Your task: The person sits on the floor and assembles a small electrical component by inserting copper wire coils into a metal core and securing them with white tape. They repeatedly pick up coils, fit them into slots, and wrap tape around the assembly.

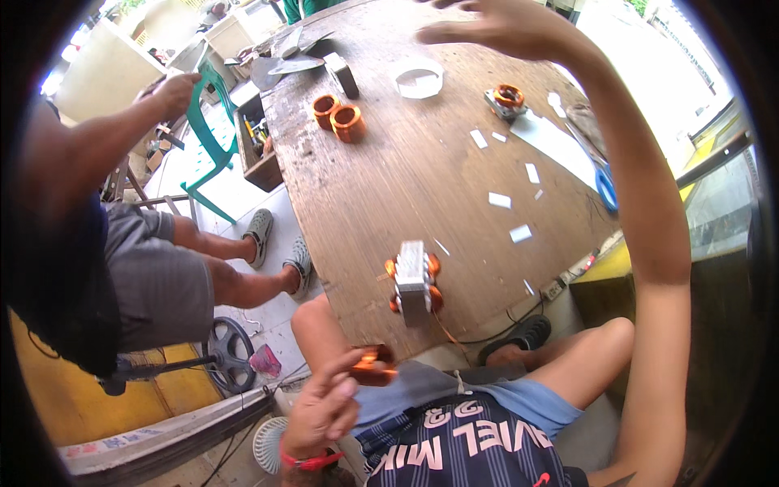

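Observation:
My left hand [324,406], with a red band at the wrist, grips a copper wire coil [375,364] by its edge, just off the table's near edge. Stretched far across the table, my right hand [503,31] has its fingers spread with nothing visible in them; its fingertips are cut by the picture's upper rim. Near the table edge stands a laminated metal motor core [413,284] with copper windings on both sides and a loose wire hanging from it. Two more copper coils [347,124] sit together at the far left of the table.
A white ring [419,80], a smaller wound core [507,101], several white paper slips [500,200] and blue-handled scissors [605,188] lie on the wooden table [357,203]. Metal blades [296,63] are at the far left. Another person [162,252] stands left beside a green chair [213,122].

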Action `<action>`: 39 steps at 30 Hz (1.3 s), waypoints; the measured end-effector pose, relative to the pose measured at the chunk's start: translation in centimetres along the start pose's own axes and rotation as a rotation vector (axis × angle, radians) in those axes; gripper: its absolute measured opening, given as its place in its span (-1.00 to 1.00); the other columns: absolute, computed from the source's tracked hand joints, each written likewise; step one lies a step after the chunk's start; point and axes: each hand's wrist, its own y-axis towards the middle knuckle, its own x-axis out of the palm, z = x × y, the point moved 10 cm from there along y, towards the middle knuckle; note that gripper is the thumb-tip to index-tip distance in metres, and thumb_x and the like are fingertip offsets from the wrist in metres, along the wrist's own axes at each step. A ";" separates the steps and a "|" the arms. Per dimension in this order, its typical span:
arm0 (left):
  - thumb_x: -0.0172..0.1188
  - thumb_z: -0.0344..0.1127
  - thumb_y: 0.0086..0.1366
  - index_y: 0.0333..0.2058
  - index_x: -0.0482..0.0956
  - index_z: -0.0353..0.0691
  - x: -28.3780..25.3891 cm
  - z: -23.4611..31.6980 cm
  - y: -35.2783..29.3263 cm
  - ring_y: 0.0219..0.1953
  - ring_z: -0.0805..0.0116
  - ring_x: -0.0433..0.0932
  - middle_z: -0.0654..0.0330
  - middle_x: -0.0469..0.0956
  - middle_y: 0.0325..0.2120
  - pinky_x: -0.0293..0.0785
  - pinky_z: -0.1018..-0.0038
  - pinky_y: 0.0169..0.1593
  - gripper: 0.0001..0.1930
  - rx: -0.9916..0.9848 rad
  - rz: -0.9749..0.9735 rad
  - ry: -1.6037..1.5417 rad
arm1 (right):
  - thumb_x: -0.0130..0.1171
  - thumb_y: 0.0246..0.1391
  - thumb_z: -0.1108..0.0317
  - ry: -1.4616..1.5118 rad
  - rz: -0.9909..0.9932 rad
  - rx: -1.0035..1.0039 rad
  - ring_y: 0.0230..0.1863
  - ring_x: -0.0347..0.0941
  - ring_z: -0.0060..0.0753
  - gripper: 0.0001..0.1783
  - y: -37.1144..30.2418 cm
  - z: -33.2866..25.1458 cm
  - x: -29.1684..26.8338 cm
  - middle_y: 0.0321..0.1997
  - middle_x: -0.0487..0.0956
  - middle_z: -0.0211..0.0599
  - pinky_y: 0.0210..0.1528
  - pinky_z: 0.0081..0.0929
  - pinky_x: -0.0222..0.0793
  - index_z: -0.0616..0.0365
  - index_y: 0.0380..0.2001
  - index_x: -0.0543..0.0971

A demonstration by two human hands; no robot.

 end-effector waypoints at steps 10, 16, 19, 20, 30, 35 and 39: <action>-0.14 -0.42 0.62 0.62 -0.01 -0.01 11.2 -10.1 3.8 -0.79 0.71 0.22 0.02 0.25 0.53 0.19 0.72 -0.73 -0.33 -0.052 -0.164 -0.195 | 0.47 0.27 0.29 0.535 0.666 0.323 -0.15 0.62 -0.53 -0.71 -37.7 -8.3 2.6 -0.19 0.69 -0.36 0.00 -0.50 0.55 0.20 -0.06 0.66; -0.14 -0.36 0.56 0.61 -0.01 -0.12 13.7 -8.3 3.6 -0.76 0.72 0.31 -0.12 0.45 0.38 0.26 0.75 -0.71 -0.31 0.091 -0.213 -0.083 | 0.60 0.11 0.09 0.444 0.544 0.381 0.23 0.60 -0.11 -0.14 -41.2 -12.0 12.6 0.12 0.71 -0.10 0.28 -0.21 0.47 0.19 0.36 0.43; -0.12 -0.39 0.57 0.61 0.01 -0.09 13.4 -8.0 2.8 -0.77 0.73 0.28 -0.09 0.54 0.30 0.22 0.75 -0.72 -0.32 0.104 -0.185 -0.043 | 0.59 0.11 0.03 0.411 0.397 0.423 0.23 0.60 0.00 -0.03 -40.1 -12.1 14.7 0.12 0.72 -0.08 0.28 -0.16 0.45 0.19 0.44 0.33; -0.11 -0.41 0.58 0.61 0.02 -0.06 13.1 -7.9 2.5 -0.77 0.73 0.27 -0.07 0.57 0.28 0.21 0.75 -0.72 -0.32 0.124 -0.172 -0.036 | 0.58 0.12 0.01 0.428 0.335 0.444 0.21 0.60 0.02 -0.01 -39.9 -12.1 15.4 0.09 0.73 -0.08 0.27 -0.15 0.44 0.19 0.45 0.31; 0.23 -0.43 0.54 0.42 0.41 -0.15 12.4 -11.0 4.7 -0.69 0.80 0.21 0.06 0.63 0.15 0.22 0.77 -0.62 -0.48 0.108 -0.136 -0.076 | 0.18 0.50 0.28 0.764 0.202 0.705 -0.30 0.51 -0.62 -0.73 -46.6 -8.9 12.7 -0.20 0.71 -0.35 -0.20 -0.55 0.48 0.28 -0.03 0.68; 0.31 -0.38 0.51 0.28 0.49 -0.36 16.2 -11.5 7.4 -0.20 0.61 0.66 0.08 0.66 0.09 0.29 0.77 -0.56 -0.56 0.172 -0.192 -0.075 | 0.22 0.47 0.31 0.495 0.303 0.770 -0.32 0.55 -0.50 -0.75 -50.0 -7.4 8.2 -0.22 0.70 -0.22 -0.19 -0.52 0.51 0.32 -0.07 0.69; 0.36 -0.33 0.49 0.21 0.52 -0.39 19.8 -11.8 10.3 -0.01 0.47 0.70 0.05 0.69 0.04 0.31 0.76 -0.55 -0.58 0.181 -0.204 -0.153 | 0.26 0.42 0.35 0.376 0.386 0.846 -0.34 0.54 -0.52 -0.79 -53.0 -7.3 5.5 -0.26 0.70 -0.24 -0.24 -0.49 0.49 0.29 -0.06 0.71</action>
